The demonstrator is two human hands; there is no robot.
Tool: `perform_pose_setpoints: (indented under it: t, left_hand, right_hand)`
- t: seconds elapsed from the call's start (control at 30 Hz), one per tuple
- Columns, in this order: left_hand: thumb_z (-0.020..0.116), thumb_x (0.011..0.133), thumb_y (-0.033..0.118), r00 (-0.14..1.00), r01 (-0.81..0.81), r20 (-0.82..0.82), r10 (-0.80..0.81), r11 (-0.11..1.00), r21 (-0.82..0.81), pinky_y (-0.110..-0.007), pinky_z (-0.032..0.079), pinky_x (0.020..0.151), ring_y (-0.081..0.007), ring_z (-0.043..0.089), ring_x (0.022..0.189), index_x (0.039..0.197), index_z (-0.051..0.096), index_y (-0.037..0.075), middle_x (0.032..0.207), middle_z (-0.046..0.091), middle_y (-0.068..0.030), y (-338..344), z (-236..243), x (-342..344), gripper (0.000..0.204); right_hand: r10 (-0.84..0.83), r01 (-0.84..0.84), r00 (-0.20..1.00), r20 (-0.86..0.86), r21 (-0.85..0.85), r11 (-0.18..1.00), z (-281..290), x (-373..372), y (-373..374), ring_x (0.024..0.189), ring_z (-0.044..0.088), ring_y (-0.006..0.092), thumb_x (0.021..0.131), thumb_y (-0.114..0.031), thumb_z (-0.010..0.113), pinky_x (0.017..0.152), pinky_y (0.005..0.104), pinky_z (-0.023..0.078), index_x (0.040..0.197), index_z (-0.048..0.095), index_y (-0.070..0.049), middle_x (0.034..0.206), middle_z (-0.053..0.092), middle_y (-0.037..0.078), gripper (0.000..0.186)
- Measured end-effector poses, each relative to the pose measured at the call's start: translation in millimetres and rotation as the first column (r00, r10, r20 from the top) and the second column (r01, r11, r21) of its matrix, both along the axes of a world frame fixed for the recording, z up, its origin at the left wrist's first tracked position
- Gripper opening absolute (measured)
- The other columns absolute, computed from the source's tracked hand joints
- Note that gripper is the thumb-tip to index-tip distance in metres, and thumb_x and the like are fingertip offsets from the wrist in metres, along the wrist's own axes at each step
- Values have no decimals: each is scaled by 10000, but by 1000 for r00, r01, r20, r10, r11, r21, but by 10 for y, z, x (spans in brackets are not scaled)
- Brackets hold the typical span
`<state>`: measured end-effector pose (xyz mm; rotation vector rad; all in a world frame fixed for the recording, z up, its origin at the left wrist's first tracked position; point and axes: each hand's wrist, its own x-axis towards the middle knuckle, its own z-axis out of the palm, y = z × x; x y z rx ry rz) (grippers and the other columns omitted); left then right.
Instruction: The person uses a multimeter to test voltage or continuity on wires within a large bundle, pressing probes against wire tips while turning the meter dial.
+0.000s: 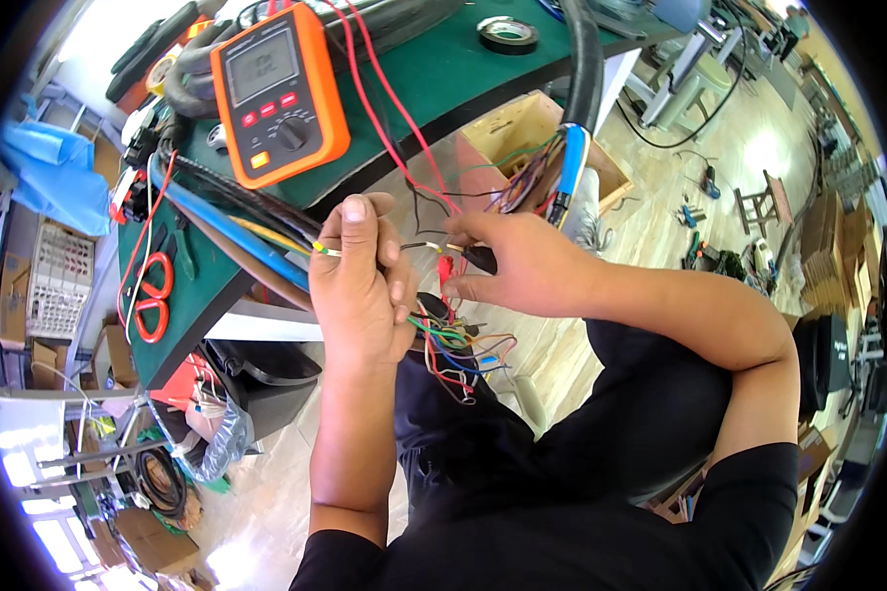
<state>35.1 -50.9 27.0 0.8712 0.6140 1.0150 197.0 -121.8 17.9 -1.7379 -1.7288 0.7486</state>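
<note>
My left hand (355, 281) is closed, thumb up, around the cable's wires; a wire with a yellow-green sleeve (325, 250) sticks out beside the fingers. Pinched in my right hand (532, 261) is a black clip (479, 259), at the end of a thin dark wire (424, 245) stretching between both hands. A red clip (445, 269) hangs beside my right fingertips, partly hidden. Below the hands dangles a bunch of coloured wires (453, 345). An orange meter (281, 98) with a lit screen lies on the green table (404, 69), red leads (379, 89) running past it.
Red-handled scissors (155, 295) and a blue-sleeved cable (237, 241) lie at the table's left. A tape roll (508, 35) sits at the back. Past the table edge, a thick black cable (583, 69) hangs by a wooden box (601, 177). A bin (212, 433) stands below left.
</note>
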Motion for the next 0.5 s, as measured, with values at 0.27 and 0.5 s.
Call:
perform_pose_setpoints:
  t: [0.27, 0.5]
  left_hand:
    - [463, 1044, 361, 942, 106, 329, -61, 987, -121, -185, 253, 329, -23, 283, 417, 1030, 559, 41, 693, 406, 32, 97, 9, -209, 334]
    - [451, 1050, 344, 889, 101, 456, -28, 985, -138, -189, 253, 327, -30, 275, 414, 1031, 565, 36, 693, 395, 29, 55, 53, -213, 329]
  right_hand:
    - [23, -33, 994, -108, -87, 996, -152, -233, 46, 823, 663, 312, 832, -302, 742, 737, 389, 506, 1114, 616, 25, 887, 667, 180, 450]
    - [34, -47, 988, -152, -81, 996, -239, -271, 118, 783, 668, 350, 837, -394, 720, 688, 433, 503, 1024, 641, -39, 807, 670, 144, 409]
